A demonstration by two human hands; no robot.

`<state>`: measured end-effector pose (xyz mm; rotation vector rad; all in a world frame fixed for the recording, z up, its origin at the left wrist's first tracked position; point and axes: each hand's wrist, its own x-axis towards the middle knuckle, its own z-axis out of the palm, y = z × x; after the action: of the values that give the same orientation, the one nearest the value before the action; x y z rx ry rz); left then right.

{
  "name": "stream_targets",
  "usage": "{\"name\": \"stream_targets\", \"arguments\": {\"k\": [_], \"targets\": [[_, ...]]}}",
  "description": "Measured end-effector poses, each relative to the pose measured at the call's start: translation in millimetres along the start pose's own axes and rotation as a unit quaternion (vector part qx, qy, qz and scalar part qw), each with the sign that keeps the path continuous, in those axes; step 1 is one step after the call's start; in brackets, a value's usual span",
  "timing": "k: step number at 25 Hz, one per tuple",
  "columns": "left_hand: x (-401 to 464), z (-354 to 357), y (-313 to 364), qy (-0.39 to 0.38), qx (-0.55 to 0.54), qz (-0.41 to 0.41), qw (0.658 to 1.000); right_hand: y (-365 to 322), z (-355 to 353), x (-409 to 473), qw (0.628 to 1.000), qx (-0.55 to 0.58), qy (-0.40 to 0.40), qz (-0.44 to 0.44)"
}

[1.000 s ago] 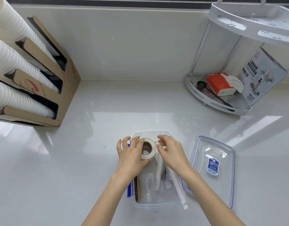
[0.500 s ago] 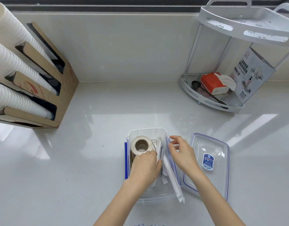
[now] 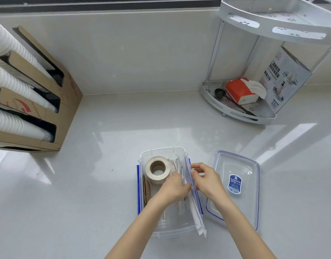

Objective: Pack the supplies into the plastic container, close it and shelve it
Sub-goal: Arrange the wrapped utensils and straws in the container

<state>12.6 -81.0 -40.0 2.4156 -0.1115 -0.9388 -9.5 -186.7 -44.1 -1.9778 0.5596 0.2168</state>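
With the roll of tape point(image 3: 158, 170) already in the plastic container point(image 3: 161, 153), my left hand point(image 3: 175, 187) and right hand point(image 3: 207, 181) pinch the wrapped straws point(image 3: 195, 212), which I should tuck flat below the rim so the lid point(image 3: 235, 186) shuts.

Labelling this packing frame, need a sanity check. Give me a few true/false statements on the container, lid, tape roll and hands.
1. The lid is on the container. False: it lies on the counter to the container's right.
2. The tape roll sits inside the container. True.
3. The left hand grips the tape roll. False: it is at the wrapped packets beside the roll.
4. The right hand is at the container's right wall. True.
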Motion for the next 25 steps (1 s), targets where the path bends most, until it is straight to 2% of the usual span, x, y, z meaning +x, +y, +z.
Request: {"name": "stream_targets", "arguments": {"k": [6,14,20,25], "targets": [[3.0,-1.4,0.8,-0.043,-0.182,-0.048,0.981,-4.3,-4.9,-2.1,0.999,0.038,-0.036,0.013],[-1.1,1.8,-1.8,-0.088,-0.234,-0.023,0.968,-5.2,-4.0,-4.3,0.998,0.046,-0.039,0.018],[-4.1,3.5,-1.0,-0.053,-0.234,-0.005,0.971,0.0,-0.4,-2.9,0.999,0.045,-0.021,0.006],[-5.7,-4.8,-1.7,-0.019,-0.378,-0.002,0.926,-1.5,0.0,-4.0,1.0,0.028,-0.015,0.003]]}}
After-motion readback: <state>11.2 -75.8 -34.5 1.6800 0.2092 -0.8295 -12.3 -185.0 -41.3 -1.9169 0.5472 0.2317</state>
